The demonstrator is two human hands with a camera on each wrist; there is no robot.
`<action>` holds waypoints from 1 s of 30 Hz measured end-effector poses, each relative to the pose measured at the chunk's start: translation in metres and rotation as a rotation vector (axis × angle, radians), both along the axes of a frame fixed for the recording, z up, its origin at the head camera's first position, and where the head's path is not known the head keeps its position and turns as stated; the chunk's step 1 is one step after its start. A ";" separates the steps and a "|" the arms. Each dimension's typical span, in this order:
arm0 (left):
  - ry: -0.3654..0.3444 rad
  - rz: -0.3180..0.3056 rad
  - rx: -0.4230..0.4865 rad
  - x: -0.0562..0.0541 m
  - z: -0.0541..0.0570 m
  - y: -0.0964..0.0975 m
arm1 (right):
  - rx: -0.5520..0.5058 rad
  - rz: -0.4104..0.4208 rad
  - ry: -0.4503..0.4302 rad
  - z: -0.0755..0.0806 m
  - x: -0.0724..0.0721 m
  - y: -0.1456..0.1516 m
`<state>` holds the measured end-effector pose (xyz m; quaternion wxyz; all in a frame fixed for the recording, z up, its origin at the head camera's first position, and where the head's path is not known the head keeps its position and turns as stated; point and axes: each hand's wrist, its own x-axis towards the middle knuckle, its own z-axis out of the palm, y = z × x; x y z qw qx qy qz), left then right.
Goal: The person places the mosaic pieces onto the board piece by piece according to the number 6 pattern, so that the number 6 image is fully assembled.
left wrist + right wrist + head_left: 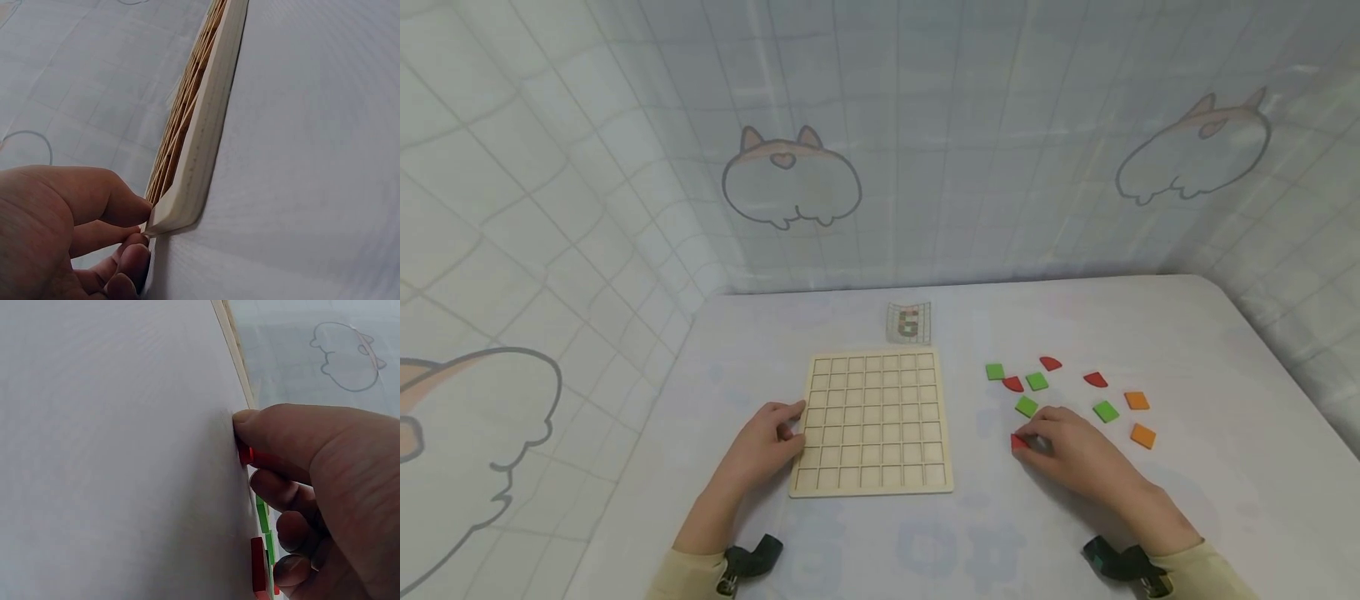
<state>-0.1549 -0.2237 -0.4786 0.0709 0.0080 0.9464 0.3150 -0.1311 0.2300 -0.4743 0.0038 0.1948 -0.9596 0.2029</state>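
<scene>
A pale wooden grid board point(872, 425) lies on the white table, its square cells bare. My left hand point(763, 446) is at the board's left edge, and thumb and fingers pinch that edge near a corner in the left wrist view. To the right of the board, my right hand point(1078, 454) pinches a small red piece point(1017, 442) low at the tabletop. Seen from the right wrist, the red piece point(245, 452) is partly hidden by the thumb. Beyond this hand lie several green square tiles point(1027, 407) and red quarter-round pieces point(1013, 384).
Two orange square tiles point(1143, 436) lie farthest right. A small printed card point(908, 323) with a coloured grid pattern sits just behind the board. A patterned curtain point(955, 167) rises behind the table's back edge and along both sides.
</scene>
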 end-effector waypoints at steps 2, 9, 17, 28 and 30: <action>0.003 -0.004 0.003 0.001 0.000 0.000 | 0.007 -0.010 -0.010 0.001 0.000 -0.001; 0.004 -0.016 0.015 0.002 0.004 0.002 | 0.018 -0.042 -0.035 0.004 -0.004 -0.001; -0.023 0.000 0.044 0.003 0.003 0.002 | -0.045 0.000 0.021 0.006 -0.018 -0.003; -0.045 -0.062 0.006 0.003 0.008 -0.004 | -0.072 0.016 0.017 0.013 -0.037 -0.018; -0.046 -0.093 -0.026 0.003 0.010 -0.007 | -0.078 0.020 0.007 0.015 -0.040 -0.022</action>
